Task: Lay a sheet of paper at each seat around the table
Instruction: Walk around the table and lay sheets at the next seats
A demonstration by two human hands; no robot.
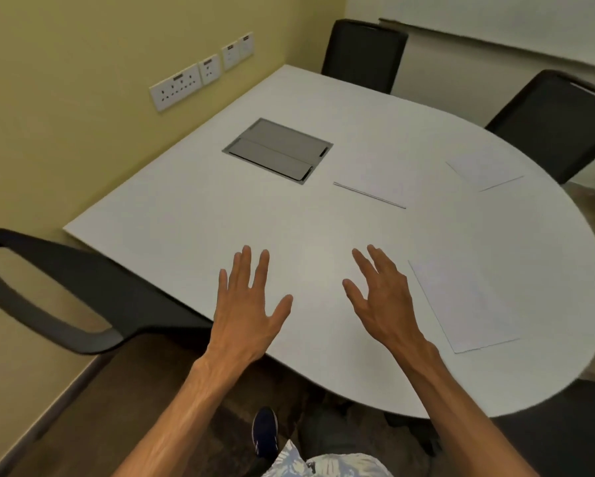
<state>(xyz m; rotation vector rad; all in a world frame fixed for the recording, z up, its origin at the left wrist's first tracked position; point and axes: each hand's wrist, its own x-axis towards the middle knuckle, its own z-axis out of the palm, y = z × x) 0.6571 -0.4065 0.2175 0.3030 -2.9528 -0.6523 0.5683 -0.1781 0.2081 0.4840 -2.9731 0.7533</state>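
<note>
Both hands hover over the near side of a white table (186,215) with fingers spread and nothing in them. My left hand (251,304) is near the table's front edge. My right hand (382,297) sits just left of a white sheet of paper (464,308) lying flat at the near right. A second sheet (485,170) lies at the far right before a black chair (550,122). A thin stack of paper (375,182) rests near the middle of the table.
A grey cable hatch (277,149) is set into the tabletop. Another black chair (363,55) stands at the far side, and one chair (65,297) stands at the near left. Wall sockets (199,77) line the yellow wall on the left. My shoe (265,432) shows below.
</note>
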